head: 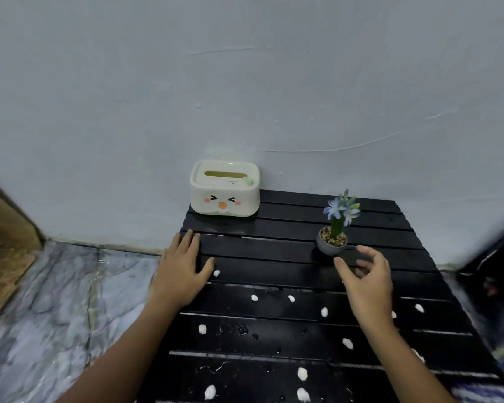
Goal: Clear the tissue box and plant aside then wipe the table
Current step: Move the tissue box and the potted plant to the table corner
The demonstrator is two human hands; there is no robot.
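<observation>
Hands [274, 271] near plant [333, 234] (both empty)

Views: one, head-worn.
Position: above the near edge of the table [274, 245], close over it.
Direction: forward and down, toward the wall [245, 82] behind the table.
Lens: wide-angle; floor [56, 301] shows at left, edges bend.
Reach: both forearms enter from the bottom, hands mid-frame.
Shared area: none, single view.
</observation>
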